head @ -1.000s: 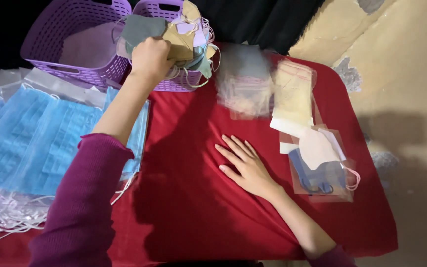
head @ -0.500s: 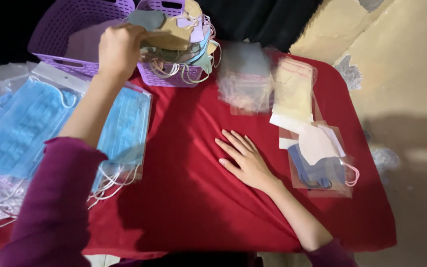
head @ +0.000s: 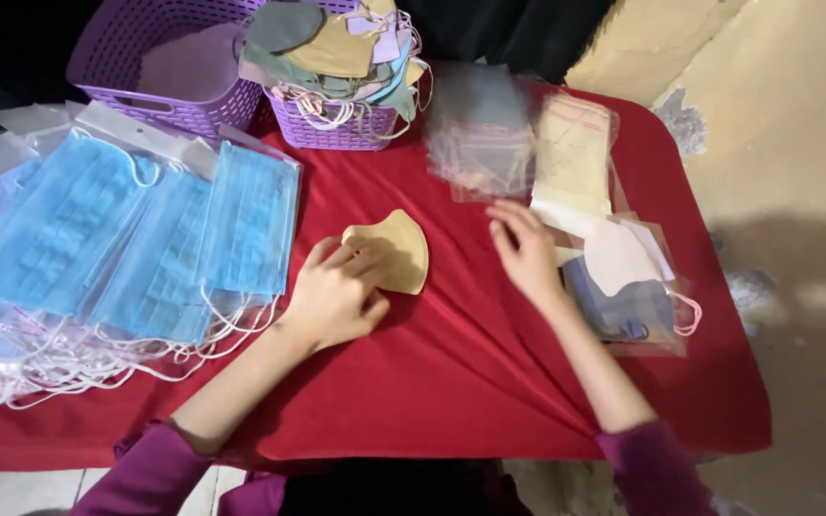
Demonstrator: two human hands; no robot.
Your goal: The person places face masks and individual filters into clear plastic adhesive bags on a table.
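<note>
A folded tan cloth mask [head: 396, 247] lies on the red tablecloth [head: 451, 382]. My left hand [head: 336, 294] rests on its near edge, fingers curled over it. My right hand [head: 526, 250] hovers with fingers apart just right of the mask, next to a stack of clear plastic sleeves [head: 482, 143] and a yellowish packet [head: 574, 153]. A small purple basket [head: 336, 124] heaped with coloured cloth masks [head: 332, 48] stands at the back.
A large purple basket [head: 145, 67] sits back left. Blue surgical masks [head: 126, 239] with white ear loops cover the left side. Bagged white and blue masks [head: 628, 282] lie at the right. A beige wall is on the right.
My left hand came down from the small basket with a tan mask and laid it on the cloth. My right hand lifted off the table and moved right toward the plastic sleeves.
</note>
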